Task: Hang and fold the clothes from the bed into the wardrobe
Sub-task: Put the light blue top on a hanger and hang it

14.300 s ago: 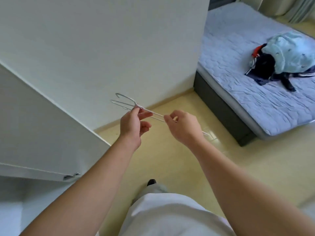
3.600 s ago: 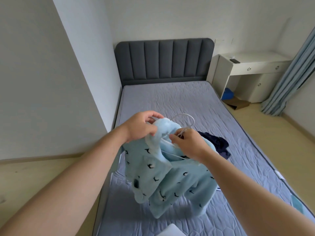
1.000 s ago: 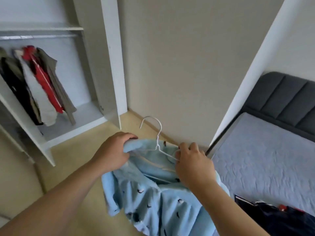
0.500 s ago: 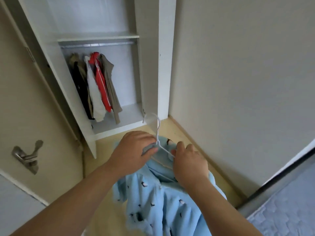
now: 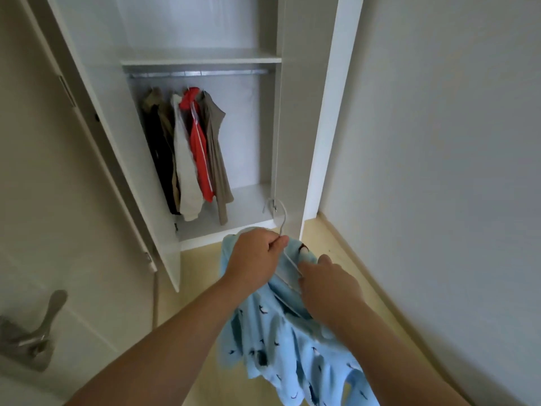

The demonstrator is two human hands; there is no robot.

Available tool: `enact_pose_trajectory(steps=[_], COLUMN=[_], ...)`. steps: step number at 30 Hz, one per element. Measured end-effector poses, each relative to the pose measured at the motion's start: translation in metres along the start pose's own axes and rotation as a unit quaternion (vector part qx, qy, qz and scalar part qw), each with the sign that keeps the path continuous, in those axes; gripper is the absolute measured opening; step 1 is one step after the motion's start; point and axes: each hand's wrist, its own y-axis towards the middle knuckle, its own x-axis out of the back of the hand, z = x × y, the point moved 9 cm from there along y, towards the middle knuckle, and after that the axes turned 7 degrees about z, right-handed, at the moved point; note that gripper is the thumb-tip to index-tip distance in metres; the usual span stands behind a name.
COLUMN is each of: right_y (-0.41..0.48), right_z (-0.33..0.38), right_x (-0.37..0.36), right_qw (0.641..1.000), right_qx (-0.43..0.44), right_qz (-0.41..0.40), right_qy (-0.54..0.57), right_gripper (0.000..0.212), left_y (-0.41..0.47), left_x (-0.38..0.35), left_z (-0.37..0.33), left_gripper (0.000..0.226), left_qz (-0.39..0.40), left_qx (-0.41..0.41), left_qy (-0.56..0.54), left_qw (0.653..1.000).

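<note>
Fingers of the left hand are pinching the hanger by its neck, seemingly so the hook is standing free for the rail. The right hand is gripping the blue top, steadying it just before the open wardrobe.

Light blue fleecy top with small dark prints, draped crumpled on a white wire hanger, just in front of the open wardrobe. Inside, a few clothes hang at the rail's left end.
</note>
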Motion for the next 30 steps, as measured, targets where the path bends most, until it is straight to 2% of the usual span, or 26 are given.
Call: enact_pose_trajectory(steps=[2, 7, 11, 18, 21, 26, 30], right_y=[0.044, 0.139, 0.214, 0.368, 0.425, 0.524, 0.602], right_z=[0.002, 0.006, 0.012, 0.015, 0.019, 0.033, 0.049], right_x=[0.002, 0.017, 0.028, 0.05, 0.062, 0.088, 0.086], right_qw=[1.0, 0.999, 0.997, 0.988, 0.983, 0.977, 0.977], right_qx=[-0.002, -0.019, 0.003, 0.057, 0.078, 0.103, 0.106], right_qz=[0.011, -0.021, -0.037, -0.039, -0.015, -0.014, 0.008], right_qy=[0.017, 0.043, 0.07, 0.135, 0.168, 0.189, 0.182], right_gripper=[0.039, 0.028, 0.028, 0.02, 0.025, 0.033, 0.041], left_y=[0.045, 0.148, 0.224, 0.368, 0.427, 0.515, 0.582], left_x=[0.005, 0.018, 0.023, 0.038, 0.049, 0.071, 0.081], left_z=[0.017, 0.042, 0.074, 0.13, 0.15, 0.188, 0.228], left_gripper=[0.036, 0.042, 0.043, 0.037, 0.034, 0.02, 0.019], left_qz=[0.023, 0.039, 0.034, -0.006, -0.006, -0.057, -0.072], left_qx=[-0.011, -0.044, -0.019, 0.052, 0.095, 0.131, 0.145], left_qy=[-0.002, 0.004, -0.036, -0.019, -0.052, -0.194, -0.215], left_qw=[1.0, 0.998, 0.999, 0.998, 0.994, 0.971, 0.963])
